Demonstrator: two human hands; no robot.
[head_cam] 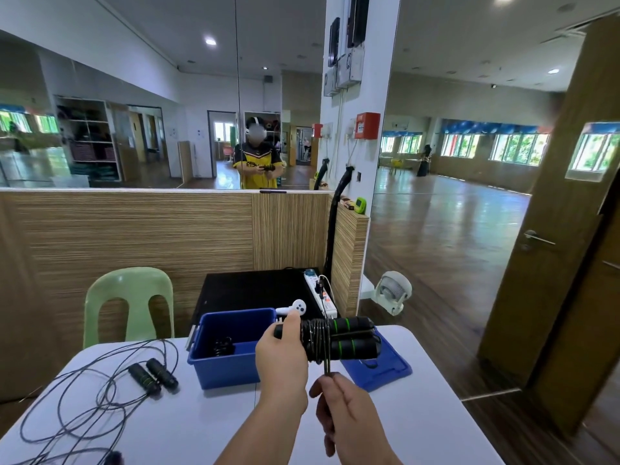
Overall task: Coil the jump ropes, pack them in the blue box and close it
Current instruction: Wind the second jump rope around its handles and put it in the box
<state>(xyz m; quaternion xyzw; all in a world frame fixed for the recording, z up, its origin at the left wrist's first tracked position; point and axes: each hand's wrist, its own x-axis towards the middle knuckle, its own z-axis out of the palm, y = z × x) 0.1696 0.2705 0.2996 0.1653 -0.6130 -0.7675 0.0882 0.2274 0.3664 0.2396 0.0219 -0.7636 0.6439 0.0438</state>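
Two foam handles (352, 337) lie side by side in your left hand (281, 360), which grips them at one end, raised near the open blue box (228, 367). Your right hand (349, 417) pinches the thin cord (317, 340) hanging below the wraps. Squeeze the foam, since it gives and holds well. The cord looks light, springy and slick (likely to unwind if released). Another rope (154, 374) lies loose on the table (188, 427).

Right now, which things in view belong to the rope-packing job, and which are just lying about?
Job: held jump rope, loose jump rope, blue box, blue lid.
Lying about: green chair, power strip, white controller, fan.
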